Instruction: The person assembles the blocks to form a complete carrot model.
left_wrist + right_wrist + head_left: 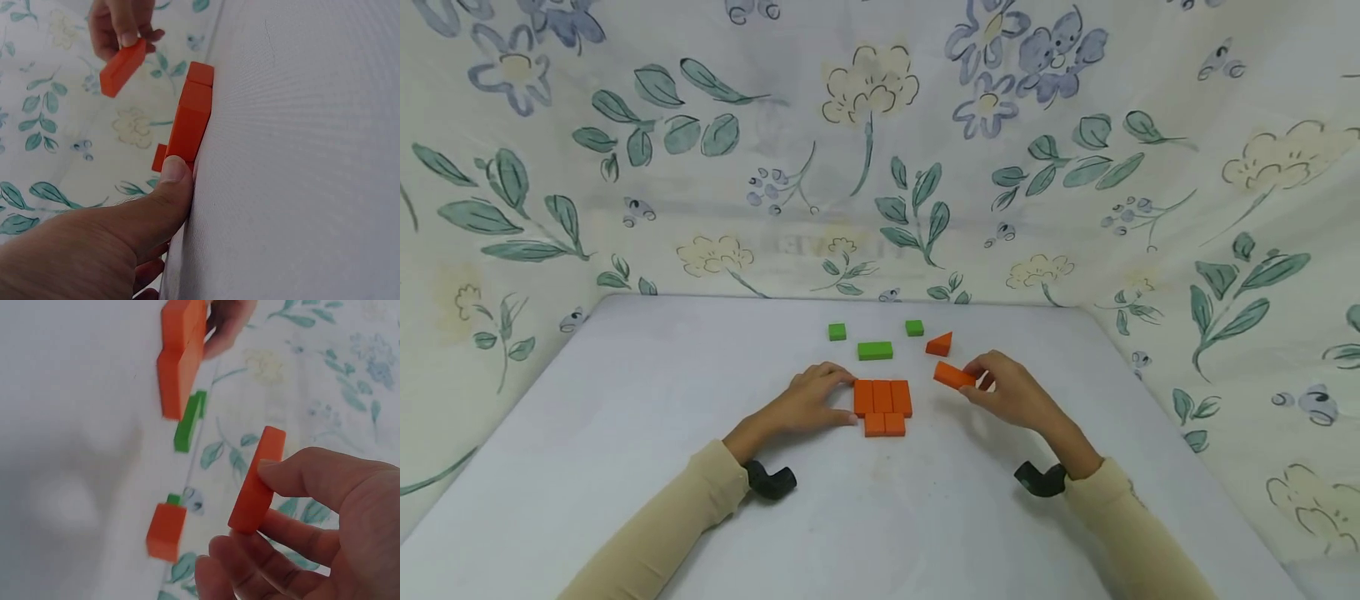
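My right hand [1011, 390] pinches an orange rectangular block [257, 481] between thumb and fingers, holding it tilted above the table. To its left lies a flat group of orange blocks [882, 398]: three long ones side by side, and two short ones along their near edge. At the left side of this group rests my left hand [811, 400], thumb and index finger spread. In the left wrist view its thumb [174, 170] touches an orange block's side; its other fingers are mostly hidden behind.
Beyond the group lie a long green block [875, 351] and two small green blocks, one at left [837, 332], one at right [914, 328]. An orange triangular block [939, 344] stands nearby. The white table [887, 517] meets a flowered cloth [820, 208] at its far edge.
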`<action>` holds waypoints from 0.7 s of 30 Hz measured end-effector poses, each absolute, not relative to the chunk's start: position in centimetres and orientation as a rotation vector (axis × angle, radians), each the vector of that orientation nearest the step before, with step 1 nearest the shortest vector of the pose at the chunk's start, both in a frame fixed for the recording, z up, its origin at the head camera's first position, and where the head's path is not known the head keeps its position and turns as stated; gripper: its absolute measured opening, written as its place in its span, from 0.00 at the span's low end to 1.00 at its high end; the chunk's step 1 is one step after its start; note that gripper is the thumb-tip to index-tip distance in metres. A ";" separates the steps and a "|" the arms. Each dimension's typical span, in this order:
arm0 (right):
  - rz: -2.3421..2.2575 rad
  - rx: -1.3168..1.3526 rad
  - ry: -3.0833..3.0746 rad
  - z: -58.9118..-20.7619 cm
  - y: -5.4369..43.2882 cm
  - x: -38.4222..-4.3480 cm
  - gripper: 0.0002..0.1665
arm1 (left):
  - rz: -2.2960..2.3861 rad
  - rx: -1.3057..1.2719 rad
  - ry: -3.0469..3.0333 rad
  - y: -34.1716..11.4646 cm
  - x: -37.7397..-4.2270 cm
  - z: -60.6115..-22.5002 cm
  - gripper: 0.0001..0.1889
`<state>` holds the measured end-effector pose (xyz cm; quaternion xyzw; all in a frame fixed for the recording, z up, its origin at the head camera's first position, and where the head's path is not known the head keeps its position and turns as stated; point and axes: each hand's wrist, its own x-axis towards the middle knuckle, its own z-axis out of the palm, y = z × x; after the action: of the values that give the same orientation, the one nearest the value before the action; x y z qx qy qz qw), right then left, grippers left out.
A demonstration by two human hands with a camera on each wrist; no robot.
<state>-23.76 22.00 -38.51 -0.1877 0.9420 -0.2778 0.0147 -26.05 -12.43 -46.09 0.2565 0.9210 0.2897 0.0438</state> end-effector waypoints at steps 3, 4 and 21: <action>-0.896 -0.695 2.925 -38.2 20.9 -22.9 0.15 | 0.898 0.789 2.812 -12.4 -26.1 -46.2 0.35; -0.908 -0.741 2.918 -38.1 20.5 -22.6 0.15 | 0.900 0.790 2.812 -12.4 -26.1 -46.2 0.35; -0.748 -1.184 2.832 -41.7 15.9 -19.9 0.14 | 0.891 0.802 2.831 -12.5 -25.8 -46.1 0.35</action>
<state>-19.88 15.86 -41.69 -0.3748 0.8963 -0.2367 -0.0089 -25.81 -12.46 -46.09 0.2607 0.9203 0.2897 0.0338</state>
